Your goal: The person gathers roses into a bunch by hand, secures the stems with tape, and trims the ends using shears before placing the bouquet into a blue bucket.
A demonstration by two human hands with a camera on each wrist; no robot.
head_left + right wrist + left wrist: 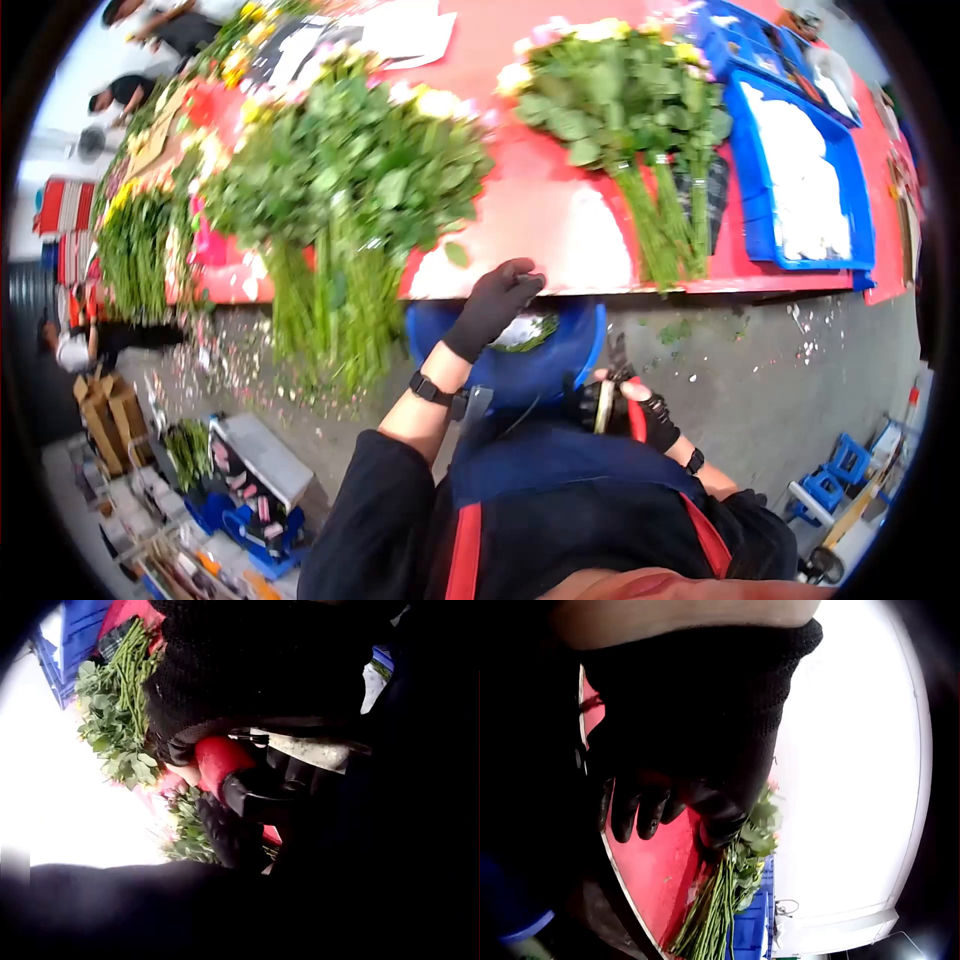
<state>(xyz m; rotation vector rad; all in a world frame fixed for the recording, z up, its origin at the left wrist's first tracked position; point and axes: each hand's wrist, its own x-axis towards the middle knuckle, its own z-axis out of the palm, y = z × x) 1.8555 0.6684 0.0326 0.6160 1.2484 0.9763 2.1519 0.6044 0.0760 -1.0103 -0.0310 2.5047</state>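
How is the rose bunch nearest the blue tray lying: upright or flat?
Flat: the rose bunch lies on the red table, stems toward its near edge, blooms away.

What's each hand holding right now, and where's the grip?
The right hand holds a red-handled tool, its grip round the red handle. The left hand holds nothing: its fingers hang loosely curled at the edge of the red table.

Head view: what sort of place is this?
Probably a flower market or florist's workshop: rose bunches on a red table, leaf trimmings strewn over the floor, and red-handled cutters in the right hand.
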